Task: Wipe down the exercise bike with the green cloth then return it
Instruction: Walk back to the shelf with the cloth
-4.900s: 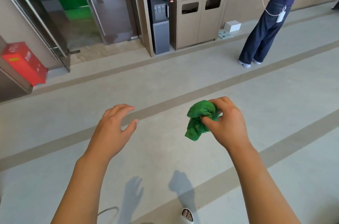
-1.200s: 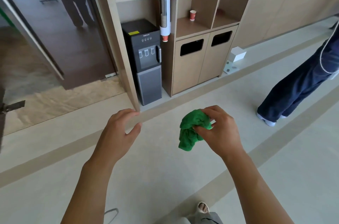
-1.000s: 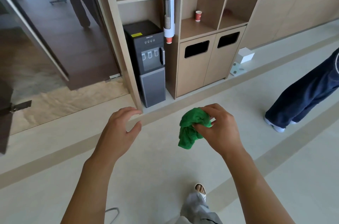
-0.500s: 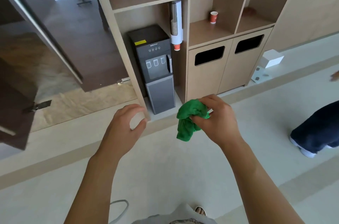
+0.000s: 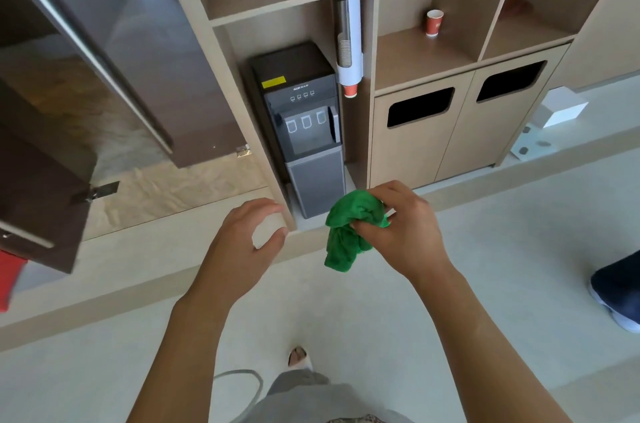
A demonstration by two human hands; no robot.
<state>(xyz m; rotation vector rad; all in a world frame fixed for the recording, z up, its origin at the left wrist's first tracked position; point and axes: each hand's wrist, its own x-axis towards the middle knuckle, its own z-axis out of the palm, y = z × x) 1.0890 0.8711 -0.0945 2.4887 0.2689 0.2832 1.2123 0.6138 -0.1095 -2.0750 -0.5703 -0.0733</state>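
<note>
Standing beyond both hands, shelf unit point(image 5: 294, 0) | water cooler point(image 5: 304, 132) just past the fingertips, between the hands | right hand point(image 5: 403, 232) gripping the bunched green cloth point(image 5: 346, 235), which hangs at its inner side | left hand point(image 5: 242, 249) loosely curled, holding nothing | red cup point(image 5: 434, 23) far above the right hand

Left hand point(image 5: 242, 249) relaxed, right hand point(image 5: 401, 228) clenched

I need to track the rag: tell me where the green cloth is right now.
In the head view the green cloth hangs bunched in the right hand, right of the empty left hand, low in front of the dark water dispenser.
</note>
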